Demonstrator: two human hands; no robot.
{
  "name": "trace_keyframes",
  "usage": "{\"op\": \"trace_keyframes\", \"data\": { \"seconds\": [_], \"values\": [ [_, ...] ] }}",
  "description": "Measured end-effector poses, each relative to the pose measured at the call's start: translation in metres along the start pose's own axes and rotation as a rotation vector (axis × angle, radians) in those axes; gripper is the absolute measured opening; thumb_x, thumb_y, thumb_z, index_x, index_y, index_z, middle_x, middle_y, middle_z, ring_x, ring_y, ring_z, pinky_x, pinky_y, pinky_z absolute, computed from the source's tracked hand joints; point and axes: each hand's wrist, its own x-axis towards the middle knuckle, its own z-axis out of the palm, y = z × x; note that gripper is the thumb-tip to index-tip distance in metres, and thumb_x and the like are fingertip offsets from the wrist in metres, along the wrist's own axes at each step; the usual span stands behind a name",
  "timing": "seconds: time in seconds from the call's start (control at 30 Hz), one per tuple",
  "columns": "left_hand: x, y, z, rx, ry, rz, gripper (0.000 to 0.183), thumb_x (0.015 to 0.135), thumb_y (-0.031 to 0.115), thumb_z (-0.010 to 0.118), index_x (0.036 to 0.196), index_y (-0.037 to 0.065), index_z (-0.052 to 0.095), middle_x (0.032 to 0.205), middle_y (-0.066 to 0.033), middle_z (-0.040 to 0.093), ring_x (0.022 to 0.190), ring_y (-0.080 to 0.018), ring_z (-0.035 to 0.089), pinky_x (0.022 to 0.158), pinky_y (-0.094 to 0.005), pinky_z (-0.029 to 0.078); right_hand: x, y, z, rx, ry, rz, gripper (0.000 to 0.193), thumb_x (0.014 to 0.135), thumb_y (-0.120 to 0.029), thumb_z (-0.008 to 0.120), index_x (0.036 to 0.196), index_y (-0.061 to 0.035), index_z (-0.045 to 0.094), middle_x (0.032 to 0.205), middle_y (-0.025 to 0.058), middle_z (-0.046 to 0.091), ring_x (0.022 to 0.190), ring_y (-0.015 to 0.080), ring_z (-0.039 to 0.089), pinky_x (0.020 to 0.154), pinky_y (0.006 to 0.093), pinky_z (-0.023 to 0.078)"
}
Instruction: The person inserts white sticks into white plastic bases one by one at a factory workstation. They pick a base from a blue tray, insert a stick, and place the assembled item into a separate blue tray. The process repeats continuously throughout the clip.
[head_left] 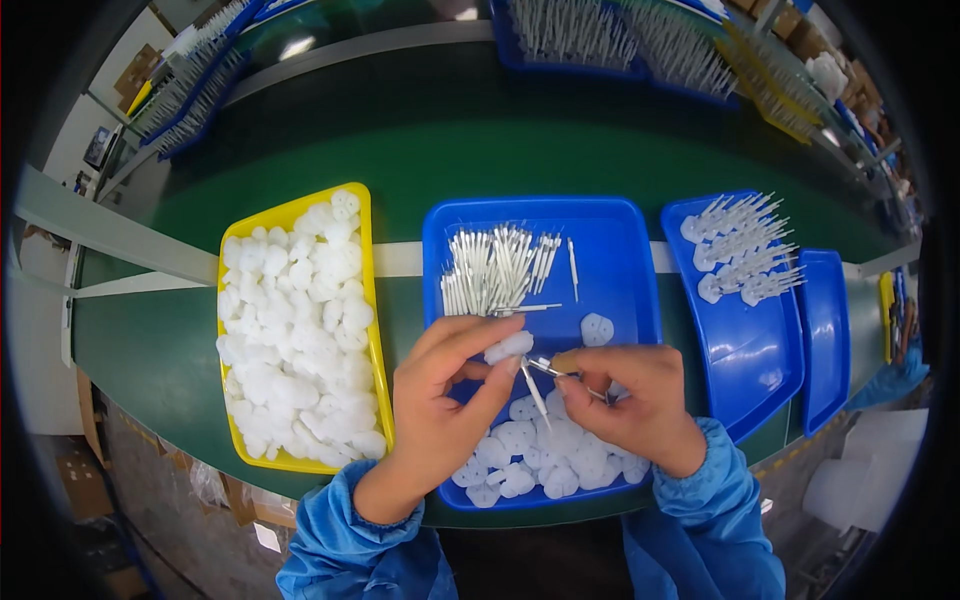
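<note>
My left hand (440,385) pinches a small white plastic disc (509,347) between thumb and forefinger, above the middle blue tray (640,260). A thin white rod (535,390) slants down from beneath this disc. My right hand (635,395) is closed on a slim silvery rod-like piece (542,364), its tip close to the disc; the fingers partly hide it. Below both hands, loose white lobed discs (515,437) fill the tray's near part. Many white rods with metal tips (495,262) lie in its far left part. A single disc (597,329) lies apart from the pile.
A yellow tray (228,350) heaped with white discs stands at left. To the right, a blue tray (740,375) carries discs with upright rods, beside another blue tray (825,340). More rod-filled trays (570,65) stand at the far side of the green table (400,150).
</note>
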Motion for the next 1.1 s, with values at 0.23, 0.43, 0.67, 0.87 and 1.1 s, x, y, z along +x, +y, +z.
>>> {"op": "trace_keyframes", "data": {
  "seconds": [0.23, 0.43, 0.67, 0.87, 1.1],
  "values": [
    [0.002, 0.005, 0.0, 0.336, -0.062, 0.191, 0.043, 0.092, -0.015, 0.078, 0.132, 0.002, 0.081, 0.127, -0.0141, 0.073, 0.104, -0.0207, 0.076, 0.084, -0.0278, 0.064, 0.001, -0.015, -0.001, 0.025, -0.02, 0.158, 0.017, 0.091, -0.006, 0.09, 0.107, -0.006, 0.085, 0.062, 0.0023, 0.065, 0.052, 0.0116, 0.063, 0.051, 0.0272, 0.048],
    [0.007, 0.004, -0.002, 0.433, -0.141, 0.269, 0.044, 0.089, -0.012, 0.079, 0.131, 0.0, 0.082, 0.112, -0.0143, 0.083, 0.097, -0.0233, 0.076, 0.079, -0.0328, 0.061, 0.0, -0.006, 0.002, 0.06, -0.069, 0.212, 0.013, 0.092, -0.012, 0.092, 0.1, -0.0062, 0.083, 0.068, 0.0051, 0.071, 0.054, 0.0175, 0.067, 0.053, 0.0306, 0.05],
    [0.004, 0.004, -0.001, 0.608, -0.142, 0.353, 0.048, 0.085, -0.008, 0.083, 0.131, 0.002, 0.082, 0.095, -0.013, 0.082, 0.078, -0.0283, 0.075, 0.074, -0.0358, 0.06, 0.004, 0.0, 0.005, -0.347, 0.025, -0.138, 0.015, 0.089, -0.015, 0.093, 0.099, -0.0087, 0.083, 0.07, 0.002, 0.073, 0.055, 0.0191, 0.067, 0.054, 0.0331, 0.046],
    [0.001, 0.005, 0.002, 0.659, -0.131, 0.363, 0.048, 0.083, -0.009, 0.084, 0.131, -0.001, 0.082, 0.095, -0.013, 0.083, 0.076, -0.0275, 0.074, 0.071, -0.0347, 0.06, 0.001, 0.001, 0.007, -0.38, 0.011, -0.152, 0.019, 0.089, -0.015, 0.092, 0.103, -0.0052, 0.083, 0.07, 0.0014, 0.073, 0.055, 0.0189, 0.068, 0.053, 0.033, 0.045],
    [-0.002, 0.009, 0.004, 0.693, -0.14, 0.326, 0.047, 0.084, -0.007, 0.086, 0.13, -0.002, 0.082, 0.095, -0.0137, 0.083, 0.075, -0.0275, 0.073, 0.07, -0.0353, 0.06, 0.001, 0.003, 0.008, -0.293, -0.006, -0.101, 0.017, 0.09, -0.014, 0.091, 0.103, -0.0055, 0.084, 0.075, 0.0039, 0.077, 0.058, 0.0204, 0.071, 0.054, 0.0332, 0.049]
  ]
}}
